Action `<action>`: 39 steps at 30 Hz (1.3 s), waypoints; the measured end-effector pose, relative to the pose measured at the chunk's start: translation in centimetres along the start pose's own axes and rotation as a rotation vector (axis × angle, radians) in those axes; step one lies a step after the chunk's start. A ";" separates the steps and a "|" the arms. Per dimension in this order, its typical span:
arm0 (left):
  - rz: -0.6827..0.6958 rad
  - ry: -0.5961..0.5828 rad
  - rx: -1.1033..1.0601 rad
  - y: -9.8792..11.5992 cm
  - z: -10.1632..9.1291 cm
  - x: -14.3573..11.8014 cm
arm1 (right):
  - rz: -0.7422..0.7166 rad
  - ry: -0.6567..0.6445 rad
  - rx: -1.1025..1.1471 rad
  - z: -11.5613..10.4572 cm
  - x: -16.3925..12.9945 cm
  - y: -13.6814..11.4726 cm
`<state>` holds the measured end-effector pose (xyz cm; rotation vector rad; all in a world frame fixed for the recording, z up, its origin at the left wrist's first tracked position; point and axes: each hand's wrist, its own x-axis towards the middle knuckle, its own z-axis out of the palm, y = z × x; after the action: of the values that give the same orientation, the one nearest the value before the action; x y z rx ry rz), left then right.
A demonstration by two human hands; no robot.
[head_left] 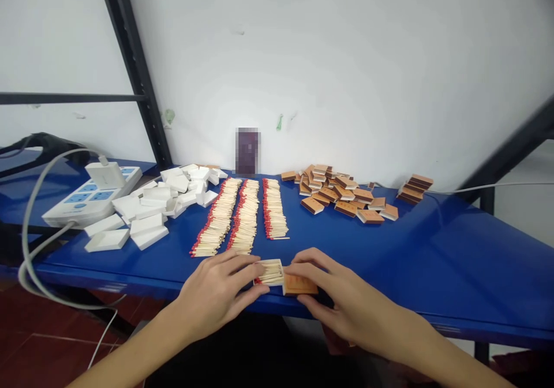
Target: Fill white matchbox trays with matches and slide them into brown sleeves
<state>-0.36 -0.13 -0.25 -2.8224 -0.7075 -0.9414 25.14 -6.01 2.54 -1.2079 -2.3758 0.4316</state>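
1. A little tray [269, 273] full of red-tipped matches sat at the front edge of the blue table [433, 249], right in front of the person.
2. The tray stuck halfway out of a brown matchbox cover [300, 284], which lay just to its right.
3. The left hand [219, 293] had its fingers curled on the left end of the tray, pinching it.
4. The right hand [341, 298] gripped the brown cover, with fingers on top and the thumb at the near side.
5. The two hands were close together, with the box between them.
6. Just behind the hands lay three long rows of matches [244, 215], side by side, running away toward the wall. Their red tips pointed left.
7. The near ends of the rows were just beside the left hand's fingertips, so there was little room there.
8. One loose match [280, 238] lay at the near end of the right row.
9. To the left of the rows was a heap of white trays [160, 203], some stacked and some tipped over.
10. Farther left sat a white power strip [93, 194] with a plug in it, and a grey cable [32, 243] looped off the table edge.
11. To the right of the rows was a pile of brown boxes [341, 194], and a small stack of boxes [414, 189] stood apart, farther right.
12. A small dark thing [247, 151] stood at the back by the white wall; it was too blurry to tell what it was.
13. Black metal bars [134, 70] leaned up along the wall on the left.
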 end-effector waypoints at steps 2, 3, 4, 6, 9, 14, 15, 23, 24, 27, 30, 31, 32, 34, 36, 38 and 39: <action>0.031 0.028 -0.004 -0.1 0.0 0.0 | 0.043 0.022 0.036 0.3 0.5 -0.3; 0.041 0.037 -0.003 -0.2 0.0 0.1 | 0.065 0.032 0.047 0.4 0.7 -0.4; 0.044 0.037 0.001 -0.2 0.0 0.1 | 0.088 0.042 0.056 0.4 0.8 -0.5; 0.046 0.032 0.013 -0.1 0.0 0.2 | 0.135 0.068 0.065 0.5 0.8 -0.7; 0.036 0.037 0.041 0.0 0.1 0.1 | 0.163 0.094 0.063 0.6 0.8 -0.5; -0.004 0.011 0.037 -0.3 0.2 -0.1 | 0.151 0.112 0.081 0.7 1.0 0.5; -0.003 -0.001 0.017 -0.3 0.1 -0.1 | 0.151 0.110 0.087 0.7 1.0 0.7; -0.043 -0.105 -0.103 -0.3 -0.6 0.0 | 0.084 0.088 0.159 1.2 1.4 -0.1; -0.040 -0.090 -0.107 -0.4 -0.6 0.0 | 0.053 0.089 0.170 1.6 1.6 -0.3; -0.040 -0.014 -0.094 -0.4 -0.4 -0.1 | 0.013 0.124 0.187 2.4 2.0 -0.6; -0.085 0.007 -0.040 -0.4 -0.4 0.0 | 0.016 0.147 0.182 2.6 2.1 -0.4; -0.087 -0.009 -0.019 -0.4 -0.4 0.0 | 0.005 0.152 0.178 2.7 2.1 -0.4; -0.072 -0.036 -0.003 -0.4 -0.4 0.1 | -0.012 0.154 0.176 2.7 2.0 -0.4; -0.005 -0.102 0.002 -0.3 -0.6 0.1 | -0.038 0.154 0.176 2.9 2.0 -0.5; 0.046 -0.150 -0.017 -0.3 -0.7 0.1 | -0.051 0.147 0.178 3.1 1.9 -0.6; 0.051 -0.178 -0.030 -0.1 -0.8 0.0 | -0.057 0.137 0.178 3.3 1.8 -0.6; 0.040 -0.187 -0.031 -0.1 -0.8 0.0 | -0.059 0.135 0.180 3.4 1.8 -0.6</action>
<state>-0.86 -0.25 0.37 -2.9680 -0.6566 -0.6948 22.04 -5.15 0.34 -1.0499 -2.2002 0.5152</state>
